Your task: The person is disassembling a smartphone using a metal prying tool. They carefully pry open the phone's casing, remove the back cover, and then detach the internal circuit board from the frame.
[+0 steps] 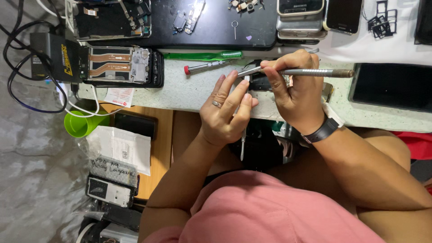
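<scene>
My right hand (294, 92), with a dark band on the wrist, grips a silver pen-shaped screwdriver (315, 72) lying level, its tip pointing left. The tip meets a small dark device (260, 83) at the counter's near edge. My left hand (225, 110), a ring on one finger, rests its fingertips on that device right beside the tip. A thin metal tool (242, 145) sticks out below the left palm, apparently held in it. The hands hide most of the device.
On the speckled counter (189, 92) lie a red-capped screwdriver (204, 67), a green toothbrush (202, 56), an opened phone (121, 65) and a dark screen (391, 86). Stacked phones (300, 18) sit on a black mat (216, 27). Lower left are a green cup (81, 123) and bagged parts (119, 150).
</scene>
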